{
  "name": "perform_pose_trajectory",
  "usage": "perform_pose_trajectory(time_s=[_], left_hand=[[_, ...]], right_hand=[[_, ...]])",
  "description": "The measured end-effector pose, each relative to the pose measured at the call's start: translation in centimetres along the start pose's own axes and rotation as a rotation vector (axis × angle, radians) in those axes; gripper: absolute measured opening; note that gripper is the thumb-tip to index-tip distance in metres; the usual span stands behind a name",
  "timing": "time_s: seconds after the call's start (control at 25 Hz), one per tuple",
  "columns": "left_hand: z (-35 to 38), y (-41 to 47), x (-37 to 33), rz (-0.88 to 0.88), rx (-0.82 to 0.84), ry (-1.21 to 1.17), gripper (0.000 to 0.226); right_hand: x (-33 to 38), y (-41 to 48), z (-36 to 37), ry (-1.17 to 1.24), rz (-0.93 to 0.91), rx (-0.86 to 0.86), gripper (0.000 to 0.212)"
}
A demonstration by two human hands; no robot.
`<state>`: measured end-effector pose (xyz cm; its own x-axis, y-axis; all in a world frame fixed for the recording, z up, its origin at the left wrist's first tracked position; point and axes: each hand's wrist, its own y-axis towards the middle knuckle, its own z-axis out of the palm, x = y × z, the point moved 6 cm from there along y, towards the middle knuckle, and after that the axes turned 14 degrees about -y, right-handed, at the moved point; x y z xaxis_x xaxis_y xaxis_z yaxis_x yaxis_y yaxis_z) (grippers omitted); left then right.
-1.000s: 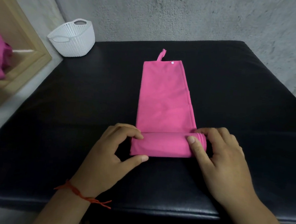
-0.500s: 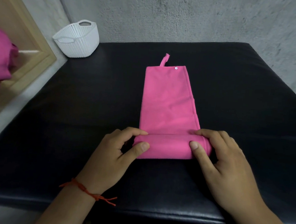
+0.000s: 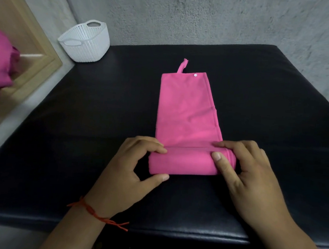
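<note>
The pink cloth [image 3: 188,110] lies flat on the black padded bench [image 3: 71,137], its long axis running straight away from the person, with the loop tab [image 3: 182,66] at the far end. The near end is wound into a roll [image 3: 182,162] lying crosswise, just ahead of both hands, so the unrolled length lies beyond the fingertips. The left hand [image 3: 135,173] pinches the roll's left end, fingers on top and thumb at the near lower edge. The right hand [image 3: 253,179] curls over the right end with its thumb laid on the roll's face. Both sit equally close. Against half a second ago, the left thumb has dropped from the roll's face to its lower edge, while the roll itself has hardly advanced
</note>
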<state>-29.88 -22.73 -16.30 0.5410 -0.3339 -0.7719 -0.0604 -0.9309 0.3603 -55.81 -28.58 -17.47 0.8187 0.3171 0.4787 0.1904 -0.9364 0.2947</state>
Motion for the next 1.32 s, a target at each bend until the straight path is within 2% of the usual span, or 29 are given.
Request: perform_pose_trajectory(time_s=[0.12,0.24,0.48,0.64,0.76,0.88,1.2,1.32], left_hand=[[0.0,0.2,0.4,-0.044,-0.016,-0.041,0.051],[0.0,0.4,0.8,-0.087,-0.034,-0.062,0.051],[0.6,0.5,1.3,-0.049,0.022,0.15,0.07],[0.4,0.5,1.6,-0.129,0.023,0.046,0.075],[0.1,0.3,1.8,-0.206,0.012,-0.029,0.058],[0.1,0.2,1.8,-0.222,0.023,-0.021,0.046],[0.3,0.4,2.0,-0.233,0.025,-0.006,0.046],[0.4,0.6,1.4,-0.164,0.008,0.032,0.043]], right_hand=[[0.3,-0.3,-0.7,0.091,-0.014,-0.049,0.036],[0.4,-0.4,-0.8,0.071,-0.053,-0.044,0.031],[0.4,-0.3,-0.3,0.011,-0.02,0.008,0.052],[0.4,-0.2,-0.3,-0.001,-0.014,0.022,0.056],[0.3,-0.1,-0.4,0.0,-0.01,0.016,0.048],[0.3,-0.1,-0.5,-0.016,-0.002,0.006,0.052],[0.6,-0.2,-0.5,-0.02,0.013,0.015,0.044],[0.6,-0.2,-0.4,-0.033,0.013,0.015,0.045]])
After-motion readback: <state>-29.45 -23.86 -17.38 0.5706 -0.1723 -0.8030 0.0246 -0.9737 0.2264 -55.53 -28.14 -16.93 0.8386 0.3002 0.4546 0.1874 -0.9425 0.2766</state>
